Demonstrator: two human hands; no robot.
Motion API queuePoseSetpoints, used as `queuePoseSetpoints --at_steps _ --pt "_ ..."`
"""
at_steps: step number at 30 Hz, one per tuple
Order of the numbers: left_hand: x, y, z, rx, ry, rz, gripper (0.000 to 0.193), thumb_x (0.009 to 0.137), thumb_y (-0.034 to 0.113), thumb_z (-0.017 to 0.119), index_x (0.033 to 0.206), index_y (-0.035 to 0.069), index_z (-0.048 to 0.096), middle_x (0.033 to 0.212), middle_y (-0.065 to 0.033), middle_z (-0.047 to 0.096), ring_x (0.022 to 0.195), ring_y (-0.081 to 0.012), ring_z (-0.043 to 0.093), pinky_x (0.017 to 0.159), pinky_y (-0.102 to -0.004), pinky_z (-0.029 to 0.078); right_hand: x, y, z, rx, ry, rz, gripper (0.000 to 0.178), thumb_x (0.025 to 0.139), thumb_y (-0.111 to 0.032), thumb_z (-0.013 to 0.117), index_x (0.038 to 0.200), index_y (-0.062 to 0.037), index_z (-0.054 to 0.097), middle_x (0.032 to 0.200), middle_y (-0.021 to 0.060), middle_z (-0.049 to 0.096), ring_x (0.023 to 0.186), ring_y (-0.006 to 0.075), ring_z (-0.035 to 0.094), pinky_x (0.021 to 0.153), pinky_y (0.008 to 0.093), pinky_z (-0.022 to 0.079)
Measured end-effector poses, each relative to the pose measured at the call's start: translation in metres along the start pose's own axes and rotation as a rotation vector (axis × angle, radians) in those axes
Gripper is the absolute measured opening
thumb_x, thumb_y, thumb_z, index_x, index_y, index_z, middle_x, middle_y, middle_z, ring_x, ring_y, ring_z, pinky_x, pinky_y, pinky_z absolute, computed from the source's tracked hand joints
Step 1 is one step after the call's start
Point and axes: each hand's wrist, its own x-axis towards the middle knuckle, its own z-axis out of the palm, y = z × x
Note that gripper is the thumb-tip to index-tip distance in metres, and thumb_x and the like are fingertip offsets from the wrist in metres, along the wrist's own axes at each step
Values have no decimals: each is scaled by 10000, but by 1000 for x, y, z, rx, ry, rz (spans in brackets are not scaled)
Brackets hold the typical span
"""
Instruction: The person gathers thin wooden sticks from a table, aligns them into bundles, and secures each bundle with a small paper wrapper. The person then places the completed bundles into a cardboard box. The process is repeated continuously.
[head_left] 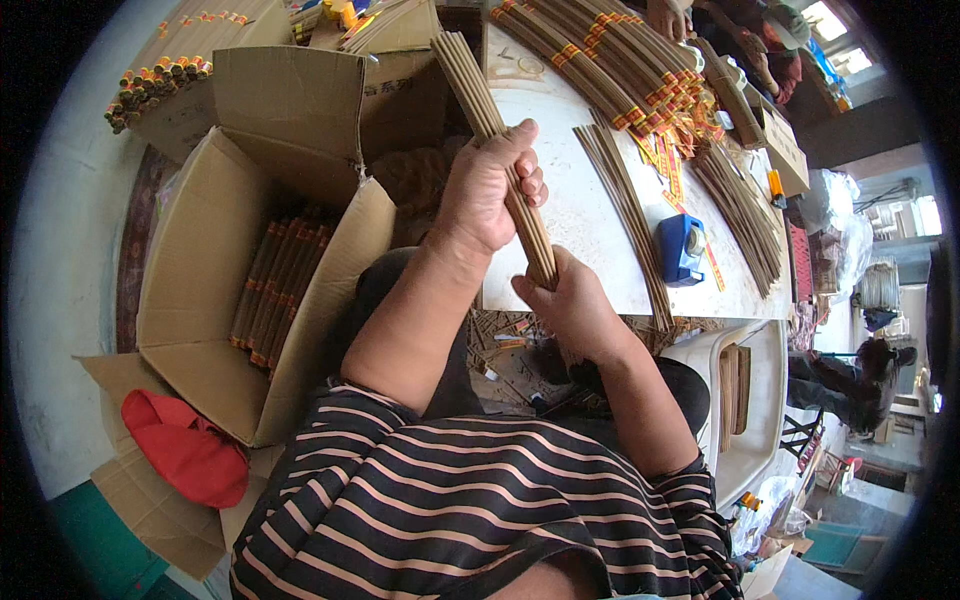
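Note:
A bundle of long brown incense sticks slants across the front of my body, its far end pointing up and left. My left hand is wrapped round the bundle near its middle, thumb lying along it. Lower down, my right hand is closed round the near end, hiding the tips. Just right of the bundle, a loose row of similar sticks lies on the white table. A blue tape dispenser stands beyond that row, beside another pile of loose sticks.
At left an open cardboard box holds wrapped bundles; a red cloth lies on its flap. Banded bundles are heaped at the table's far side. A white tub stands at right. Other people are nearby.

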Motion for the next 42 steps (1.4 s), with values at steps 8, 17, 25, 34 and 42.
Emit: queuePoseSetpoints --at_steps 8,17,25,34,42 --pt "-2 -1 -1 13 114 54 265 805 265 680 718 139 464 531 30 436 435 -98 432 442 -255 373 -5 -9 -2 66 -83 98 171 850 -124 594 856 -24 456 593 -9 456 433 75 425 388 229 344" --pt "-9 -14 11 102 4 14 371 808 374 661 597 154 450 500 30 449 425 -103 456 423 -253 381 1 7 -11 164 -61 43 277 815 -173 662 939 -3 481 688 28 510 553 103 502 503 242 422" --pt "-7 -12 7 257 -14 162 369 793 373 678 604 138 467 511 10 475 416 -117 476 430 -269 411 -5 -21 -17 -198 318 -139 310 735 -175 711 904 39 566 853 165 564 778 244 577 706 327 465" --pt "-7 -15 7 244 -38 139 309 793 325 689 683 126 479 523 6 481 427 -116 490 427 -272 428 -4 -25 -21 -20 280 19 263 725 -158 710 847 34 577 733 139 598 641 210 578 610 309 475" --pt "-6 -15 5 248 -37 149 304 787 321 696 699 121 485 528 -5 488 419 -127 489 417 -276 431 -1 -26 -24 -105 218 32 248 767 -134 711 882 32 568 732 51 602 661 87 538 580 221 449"
